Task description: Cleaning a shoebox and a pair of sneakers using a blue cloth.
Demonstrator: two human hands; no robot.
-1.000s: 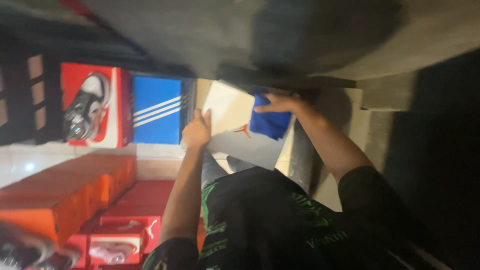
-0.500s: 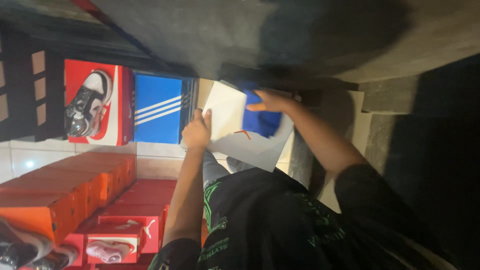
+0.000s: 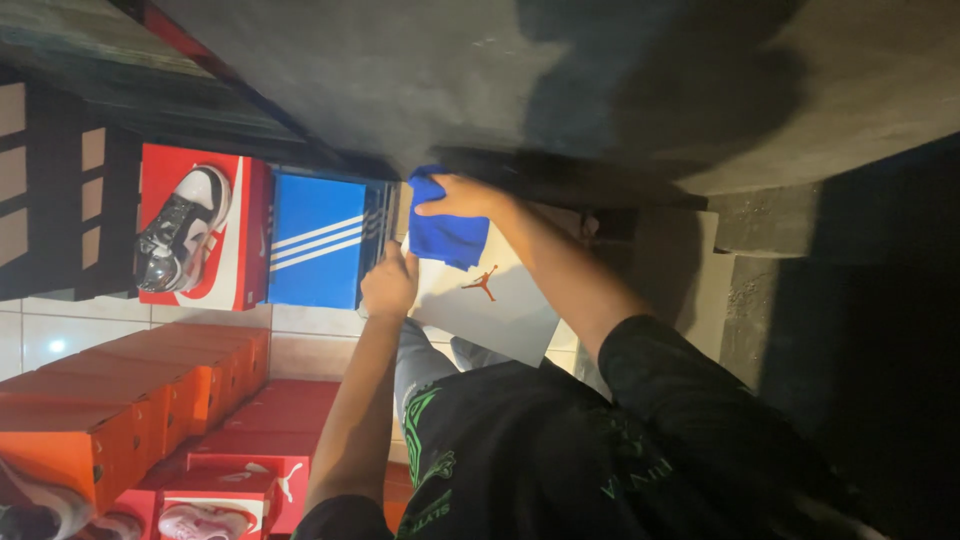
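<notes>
The right hand point(image 3: 462, 196) presses a soft blue cloth point(image 3: 448, 232) on a light, stiff white box point(image 3: 490, 300); the left hand point(image 3: 388, 285), at nine o'clock, clasps its edge.

Blue cloth point(image 3: 448, 232) hides white box's point(image 3: 490, 300) top corner; orange boxes point(image 3: 90, 420) cropped.

Left hand point(image 3: 388, 285) curled into a loose fist, knuckles facing the camera, thumb side up top. Bare left forearm running back from it, pretty much straight, down to the elbow near the lower edge of the view. Right hand point(image 3: 458, 196) reaching further out than the left, palm down, fingers bunched and pinched closed on something. Right wrist bent a bit, bare forearm angling back to a black sleeve at the elbow. Hands near each other but not touching, right one ahead.
</notes>
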